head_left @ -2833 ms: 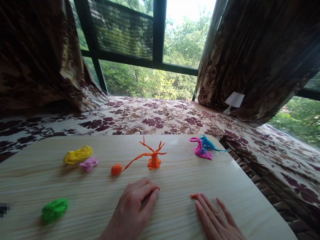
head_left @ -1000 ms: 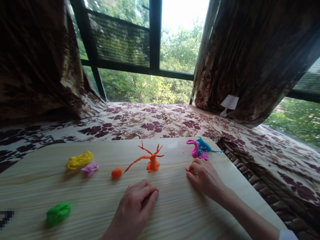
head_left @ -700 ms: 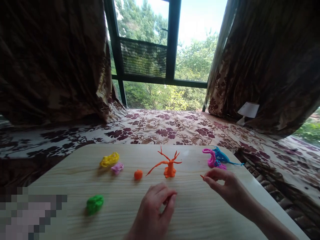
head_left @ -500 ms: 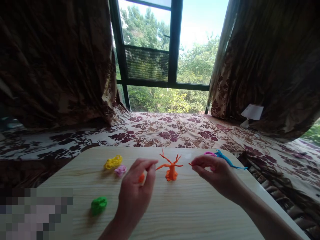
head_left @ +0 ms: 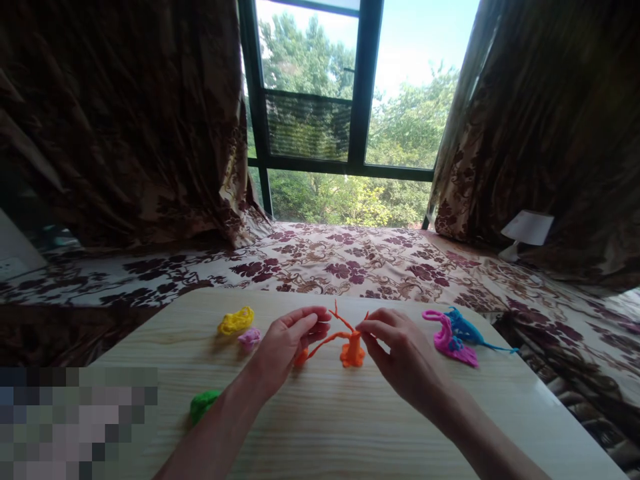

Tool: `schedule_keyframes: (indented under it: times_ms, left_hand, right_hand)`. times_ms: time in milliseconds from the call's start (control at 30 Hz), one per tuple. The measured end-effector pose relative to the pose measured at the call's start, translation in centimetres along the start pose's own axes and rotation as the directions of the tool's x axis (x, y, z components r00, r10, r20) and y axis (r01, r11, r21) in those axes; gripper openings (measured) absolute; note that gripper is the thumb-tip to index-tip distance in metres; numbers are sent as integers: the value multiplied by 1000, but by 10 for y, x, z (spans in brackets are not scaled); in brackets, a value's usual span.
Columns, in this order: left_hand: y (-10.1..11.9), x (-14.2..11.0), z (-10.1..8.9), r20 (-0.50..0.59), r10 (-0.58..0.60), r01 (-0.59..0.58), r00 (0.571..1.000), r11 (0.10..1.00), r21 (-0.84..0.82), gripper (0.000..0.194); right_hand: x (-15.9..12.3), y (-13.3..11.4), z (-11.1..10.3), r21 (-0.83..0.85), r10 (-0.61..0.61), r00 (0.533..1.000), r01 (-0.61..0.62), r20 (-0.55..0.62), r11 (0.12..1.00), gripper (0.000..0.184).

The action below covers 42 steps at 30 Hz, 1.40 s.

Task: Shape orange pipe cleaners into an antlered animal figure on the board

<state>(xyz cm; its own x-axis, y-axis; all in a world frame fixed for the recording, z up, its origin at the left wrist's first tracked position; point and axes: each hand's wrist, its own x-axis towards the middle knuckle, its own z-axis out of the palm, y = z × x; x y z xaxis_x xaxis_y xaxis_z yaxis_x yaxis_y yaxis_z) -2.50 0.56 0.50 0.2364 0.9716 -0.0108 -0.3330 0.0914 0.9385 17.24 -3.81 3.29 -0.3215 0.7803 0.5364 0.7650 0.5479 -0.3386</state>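
An orange modelling-clay tree [head_left: 353, 352] stands upright on the table, with a flared base and thin bare branches. My right hand [head_left: 407, 347] pinches at the upper right of its trunk, and the fingertips hide the clay branch there. To the left of the tree, my left hand [head_left: 287, 343] hovers with loosely curled fingers, close to the upper left branch; I see nothing held in it. A long left branch droops below those fingers towards an orange clay lump [head_left: 301, 358], which the hand partly covers.
Yellow clay [head_left: 236, 321] and pale pink clay [head_left: 249, 338] lie at the back left, green clay [head_left: 203, 405] nearer by my left forearm. Bright pink clay [head_left: 446, 337] and blue clay [head_left: 467, 328] shapes touch at the right. A small white lamp [head_left: 527, 229] stands beyond the wooden table [head_left: 320, 427].
My right hand has moved left from beside the tree, bringing a small orange clay bit to its trunk. The long left branch now hangs lower. My left hand has turned, and the view has shifted slightly.
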Motion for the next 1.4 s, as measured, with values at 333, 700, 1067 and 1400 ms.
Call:
schedule_keyframes:
  times_ms: [333,700,1067,1400]
  left_hand:
    - [-5,4,-1,219,-304,368,927,850,-376,50]
    - [-7,-14,10,186,-186,229,965,941,-250,54]
    - [-23,-22,18,104,-186,203,977,959,-195,44]
    - [-36,-19,23,64,-143,154,988,956,-248,34]
  right_hand:
    - [0,-5,-4,-152,-31,997,41,70,987,21]
    - [2,-4,-1,-229,-30,996,47,78,972,22]
    - [1,-2,5,-280,-22,999,32,40,959,20]
    - [2,-4,11,-341,-24,999,38,46,939,21]
